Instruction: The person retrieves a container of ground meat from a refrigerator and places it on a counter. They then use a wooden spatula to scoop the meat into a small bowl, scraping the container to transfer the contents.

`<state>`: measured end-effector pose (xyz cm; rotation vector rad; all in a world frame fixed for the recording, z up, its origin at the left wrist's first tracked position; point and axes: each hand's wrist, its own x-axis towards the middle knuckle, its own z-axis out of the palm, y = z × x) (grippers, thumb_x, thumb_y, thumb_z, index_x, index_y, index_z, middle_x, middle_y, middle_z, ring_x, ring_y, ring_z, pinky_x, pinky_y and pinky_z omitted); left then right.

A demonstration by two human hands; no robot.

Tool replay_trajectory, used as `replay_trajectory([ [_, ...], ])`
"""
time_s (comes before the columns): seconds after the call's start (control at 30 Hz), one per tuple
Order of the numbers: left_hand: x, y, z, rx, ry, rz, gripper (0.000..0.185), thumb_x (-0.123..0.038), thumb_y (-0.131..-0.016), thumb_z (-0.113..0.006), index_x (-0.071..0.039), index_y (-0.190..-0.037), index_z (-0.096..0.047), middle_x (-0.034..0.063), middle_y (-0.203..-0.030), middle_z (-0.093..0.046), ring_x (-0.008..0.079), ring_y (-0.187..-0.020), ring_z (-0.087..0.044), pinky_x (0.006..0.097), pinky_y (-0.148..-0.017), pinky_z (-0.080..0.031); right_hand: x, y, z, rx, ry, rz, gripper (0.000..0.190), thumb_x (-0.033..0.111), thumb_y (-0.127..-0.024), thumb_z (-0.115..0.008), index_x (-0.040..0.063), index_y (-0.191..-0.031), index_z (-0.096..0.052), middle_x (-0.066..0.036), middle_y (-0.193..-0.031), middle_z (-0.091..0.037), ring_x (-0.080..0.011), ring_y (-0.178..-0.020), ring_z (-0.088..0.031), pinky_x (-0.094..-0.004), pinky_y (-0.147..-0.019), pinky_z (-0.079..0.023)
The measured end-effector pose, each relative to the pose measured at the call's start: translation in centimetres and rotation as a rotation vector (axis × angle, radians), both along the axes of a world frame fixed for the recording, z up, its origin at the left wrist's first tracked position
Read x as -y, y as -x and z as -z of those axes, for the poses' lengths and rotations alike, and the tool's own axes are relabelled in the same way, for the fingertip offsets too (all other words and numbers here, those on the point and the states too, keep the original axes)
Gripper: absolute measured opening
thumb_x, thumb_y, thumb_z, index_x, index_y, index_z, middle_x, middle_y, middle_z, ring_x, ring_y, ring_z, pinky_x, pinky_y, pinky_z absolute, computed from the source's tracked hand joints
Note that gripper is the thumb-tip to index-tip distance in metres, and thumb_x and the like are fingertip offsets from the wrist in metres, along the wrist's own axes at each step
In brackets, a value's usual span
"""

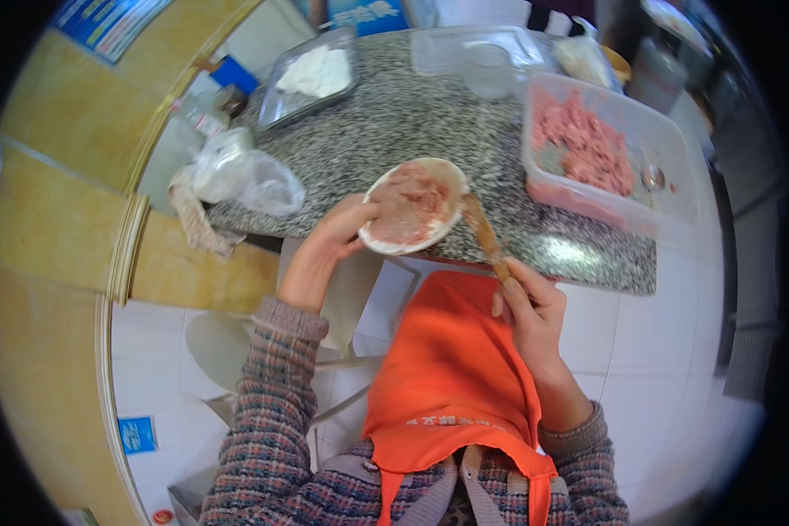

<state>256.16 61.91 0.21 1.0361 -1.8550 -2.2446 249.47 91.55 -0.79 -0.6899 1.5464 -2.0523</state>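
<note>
My left hand (347,227) grips the left rim of a white bowl (450,172), holding it over the front edge of the stone table. Pink minced meat (411,200) covers much of the bowl's inside. Between the fingers of my right hand (531,302) is a flat wooden stick (483,233), slanting up so that its far end meets the bowl's right rim. To the right, a clear plastic tub (674,141) contains more minced meat (588,144) and a metal spoon (653,177).
On the speckled granite tabletop (394,105) stands a tray (269,108) of white powder (315,71). Clear plastic bags (250,174) and a cloth (200,220) lie at the left edge. A clear plastic lid (434,52) rests at the back. A stool (220,348) is below on the left.
</note>
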Motion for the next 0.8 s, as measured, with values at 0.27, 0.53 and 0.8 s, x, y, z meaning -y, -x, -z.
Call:
replay_trajectory([
  [0.27, 1.5, 0.8, -2.5, 0.125, 0.25, 0.217, 0.027, -0.016, -0.087, -0.053, 0.001, -0.107, -0.063, 0.0078, -0.083, -0.066, 0.0127, -0.056, -0.059, 0.0244, -0.045, -0.046, 0.1, -1.3, 0.0, -0.029, -0.001, -0.003, 0.027, 0.003, -0.096, -0.053, -0.004, -0.121, -0.061, -0.002, -0.068, -0.059, -0.0024, -0.053, -0.044, -0.019, -0.048, -0.033],
  [0.53, 6.8, -6.8, -2.1, -0.115, 0.907, -0.454, 0.02, -0.015, -0.09, -0.059, 0.0, -0.102, -0.065, 0.0133, -0.092, -0.067, 0.0221, -0.083, -0.065, 0.0336, -0.07, -0.054, -0.4, -1.1, -0.4, 0.127, -0.023, -0.007, 0.027, 0.01, -0.099, -0.052, -0.001, -0.123, -0.058, -0.002, -0.068, -0.059, -0.0018, -0.05, -0.04, -0.0183, -0.045, -0.03],
  [0.8, 16.0, -9.3, 3.1, 0.462, 1.471, -0.179, 0.034, -0.014, -0.077, -0.068, 0.005, -0.105, -0.061, 0.025, -0.099, -0.065, 0.0415, -0.086, -0.062, 0.046, -0.077, -0.051, 0.8, -2.2, -1.2, 0.229, -0.037, -0.048, 0.023, 0.009, -0.1, -0.049, -0.001, -0.119, -0.059, -0.005, -0.069, -0.062, -0.0027, -0.042, -0.035, -0.0186, -0.039, -0.024],
])
